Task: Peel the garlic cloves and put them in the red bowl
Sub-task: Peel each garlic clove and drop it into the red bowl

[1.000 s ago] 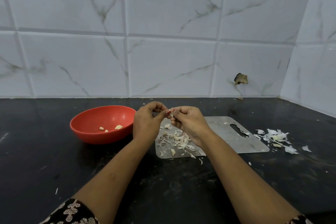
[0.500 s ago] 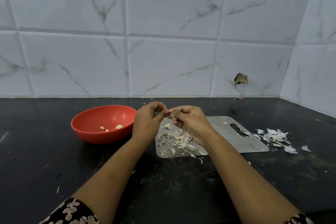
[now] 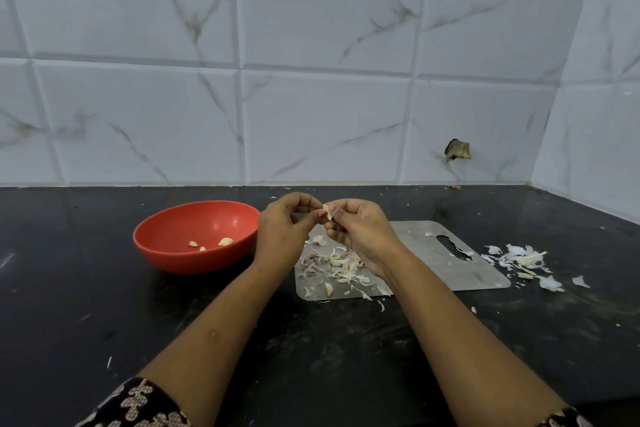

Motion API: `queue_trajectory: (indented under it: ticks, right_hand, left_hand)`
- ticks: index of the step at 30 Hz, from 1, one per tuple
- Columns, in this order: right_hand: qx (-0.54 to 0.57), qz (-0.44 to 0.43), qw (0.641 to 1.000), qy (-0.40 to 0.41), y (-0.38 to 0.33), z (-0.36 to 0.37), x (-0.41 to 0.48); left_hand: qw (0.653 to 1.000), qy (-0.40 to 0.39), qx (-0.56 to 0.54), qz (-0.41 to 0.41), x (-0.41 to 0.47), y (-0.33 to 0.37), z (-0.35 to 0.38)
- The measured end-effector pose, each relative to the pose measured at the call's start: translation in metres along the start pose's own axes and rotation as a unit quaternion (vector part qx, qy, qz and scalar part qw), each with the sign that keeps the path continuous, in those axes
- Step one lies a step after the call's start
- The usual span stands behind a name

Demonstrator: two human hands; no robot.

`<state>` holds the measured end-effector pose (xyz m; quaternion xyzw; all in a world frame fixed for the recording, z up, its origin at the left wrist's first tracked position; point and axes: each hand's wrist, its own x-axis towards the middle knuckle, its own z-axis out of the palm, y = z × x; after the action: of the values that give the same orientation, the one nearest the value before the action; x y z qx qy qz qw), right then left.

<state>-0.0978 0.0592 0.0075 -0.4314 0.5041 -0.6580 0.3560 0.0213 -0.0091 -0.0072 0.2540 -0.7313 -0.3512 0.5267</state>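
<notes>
My left hand (image 3: pixel 282 232) and my right hand (image 3: pixel 360 229) meet above the far left part of a steel cutting board (image 3: pixel 450 263). Between their fingertips they pinch one pale garlic clove (image 3: pixel 327 211) with skin partly on it. A red bowl (image 3: pixel 173 253) stands on the black counter left of my left hand, and three peeled cloves (image 3: pixel 225 241) lie inside it. On the board below my hands lies a heap of garlic skins and cloves (image 3: pixel 337 265).
A second heap of white skins with a clove or two (image 3: pixel 523 260) lies on the counter right of the board. Stray flakes dot the black counter (image 3: pixel 104 315). Tiled walls (image 3: pixel 311 97) close the back and the right side.
Both hands stay at the same spot. The clove now shows more between the fingertips; the fingers have shifted slightly on it.
</notes>
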Motion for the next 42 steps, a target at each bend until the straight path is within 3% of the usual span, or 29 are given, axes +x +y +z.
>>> queue_trajectory:
  ticks: [5, 16, 25, 34, 39, 42]
  right_hand:
    - [-0.009, 0.0, 1.0, -0.017, -0.003, 0.001, -0.002]
    - [-0.02, 0.013, 0.999, -0.044, -0.006, 0.0, -0.006]
    - [-0.054, 0.05, 0.995, -0.06, -0.006, -0.003, -0.007]
    - [-0.053, 0.053, 0.997, -0.02, -0.003, 0.003, -0.005]
    - [-0.023, 0.048, 0.996, 0.074, -0.003, -0.002, -0.001]
    - [-0.004, 0.046, 0.992, 0.121, -0.002, -0.011, 0.002]
  left_hand:
    - [0.999, 0.018, -0.032, 0.007, -0.002, 0.003, 0.0]
    - [0.989, 0.005, 0.117, 0.087, 0.001, 0.004, -0.008]
    - [0.982, -0.082, 0.13, 0.106, 0.01, -0.006, -0.014]
    - [0.961, -0.094, 0.211, 0.151, 0.011, -0.009, -0.009]
    - [0.964, -0.124, 0.188, 0.144, 0.007, -0.005, 0.0]
    - [0.964, -0.167, 0.183, 0.099, 0.005, -0.005, -0.002]
